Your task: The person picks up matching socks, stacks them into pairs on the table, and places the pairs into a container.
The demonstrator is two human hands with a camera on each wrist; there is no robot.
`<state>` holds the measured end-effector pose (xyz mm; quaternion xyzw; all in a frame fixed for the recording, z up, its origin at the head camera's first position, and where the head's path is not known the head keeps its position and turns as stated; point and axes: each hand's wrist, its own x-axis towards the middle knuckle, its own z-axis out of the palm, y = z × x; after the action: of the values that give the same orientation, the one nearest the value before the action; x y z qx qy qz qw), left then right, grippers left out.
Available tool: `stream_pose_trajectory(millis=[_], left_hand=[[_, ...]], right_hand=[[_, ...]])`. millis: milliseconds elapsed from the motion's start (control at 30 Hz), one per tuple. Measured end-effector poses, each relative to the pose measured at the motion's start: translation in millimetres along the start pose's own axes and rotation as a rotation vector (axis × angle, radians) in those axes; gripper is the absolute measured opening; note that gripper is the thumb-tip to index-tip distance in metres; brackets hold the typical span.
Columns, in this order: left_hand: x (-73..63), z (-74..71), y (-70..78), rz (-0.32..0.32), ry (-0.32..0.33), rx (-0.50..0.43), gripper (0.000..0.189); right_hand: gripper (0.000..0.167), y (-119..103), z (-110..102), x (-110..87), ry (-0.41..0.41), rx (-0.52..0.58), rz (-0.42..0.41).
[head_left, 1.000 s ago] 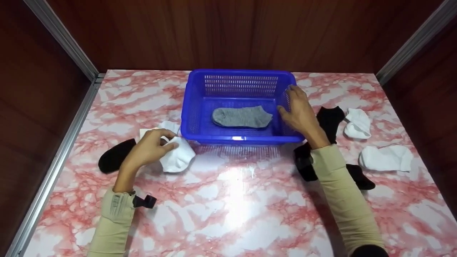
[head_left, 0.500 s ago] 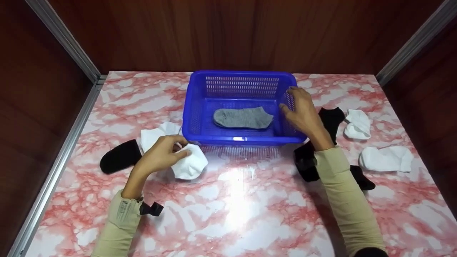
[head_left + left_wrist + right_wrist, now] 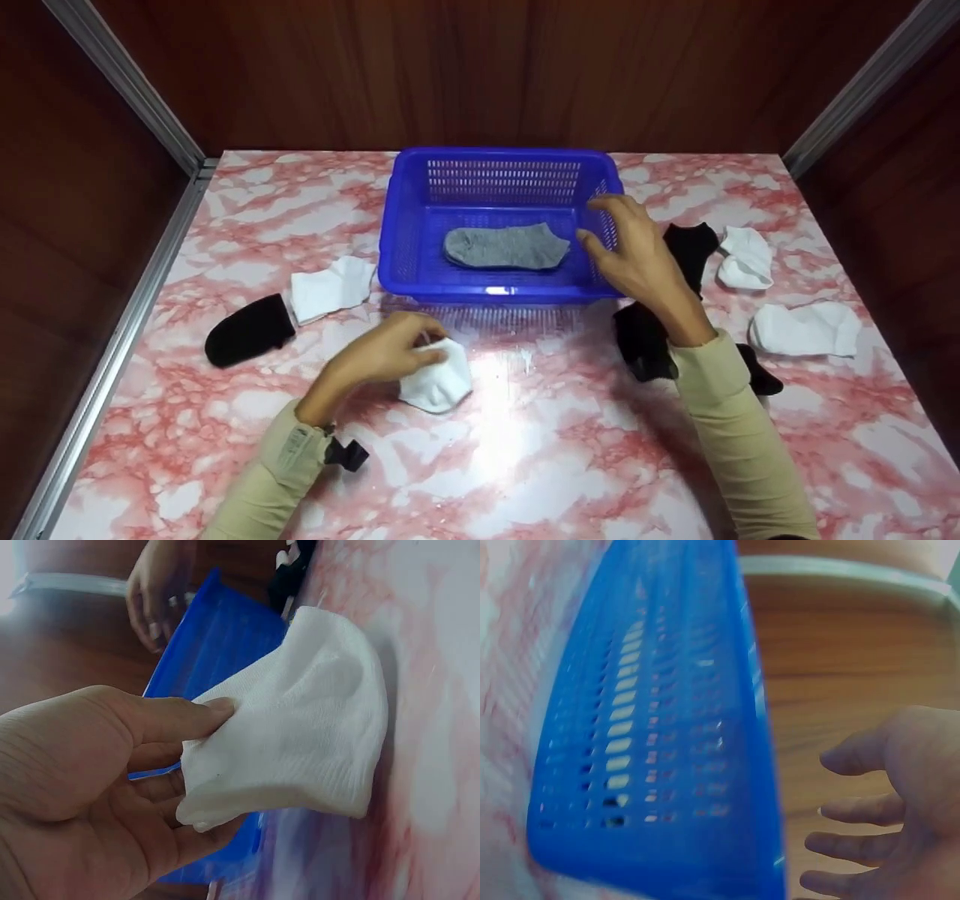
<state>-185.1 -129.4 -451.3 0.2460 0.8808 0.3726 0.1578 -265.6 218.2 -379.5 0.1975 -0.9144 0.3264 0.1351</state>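
My left hand [image 3: 390, 349] pinches a white sock [image 3: 439, 379] between thumb and fingers, in front of the blue basket [image 3: 495, 290]. The left wrist view shows the thumb pressed on the white sock [image 3: 292, 720], its folded end hanging toward the table. Over the basket's right side hovers my right hand [image 3: 637, 251], fingers spread and holding nothing. In the right wrist view, that hand [image 3: 900, 817] is apart from the basket's rim [image 3: 757, 727]. A grey sock [image 3: 506, 247] lies flat inside the basket.
Left of the basket lie a white sock [image 3: 334, 289] and a black sock [image 3: 251, 330]. On the right are black socks [image 3: 690, 247], partly hidden by the right arm, and white socks [image 3: 806, 328]. Dark wood panels [image 3: 487, 75] enclose the table's back and sides.
My left hand has carried the white sock right and nearer to me, uncovering the other white sock. My right hand has come off the basket's right rim and moved slightly nearer to me.
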Motion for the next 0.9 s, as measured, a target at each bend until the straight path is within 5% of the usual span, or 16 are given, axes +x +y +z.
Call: stream_pose_trajectory(millis=[300, 467, 733, 900], left_hand=[[29.0, 31.9, 20.5, 0.080, -0.092, -0.006, 0.025], [37.6, 39.7, 24.3, 0.127, -0.090, 0.067, 0.032], [21.0, 22.9, 19.7, -0.013, 0.047, 0.066, 0.035], [11.2, 22.9, 13.9, -0.128, 0.029, 0.116, 0.039]], right_hand=[[0.031, -28.2, -3.0, -26.7, -0.027, 0.086, -0.103], [0.018, -36.6, -2.9, -46.2, -0.142, 0.152, -0.156], [0.018, -31.5, 6.4, -70.4, -0.436, 0.209, -0.144], [0.025, -19.0, 34.1, -75.8, -0.561, 0.224, -0.108]])
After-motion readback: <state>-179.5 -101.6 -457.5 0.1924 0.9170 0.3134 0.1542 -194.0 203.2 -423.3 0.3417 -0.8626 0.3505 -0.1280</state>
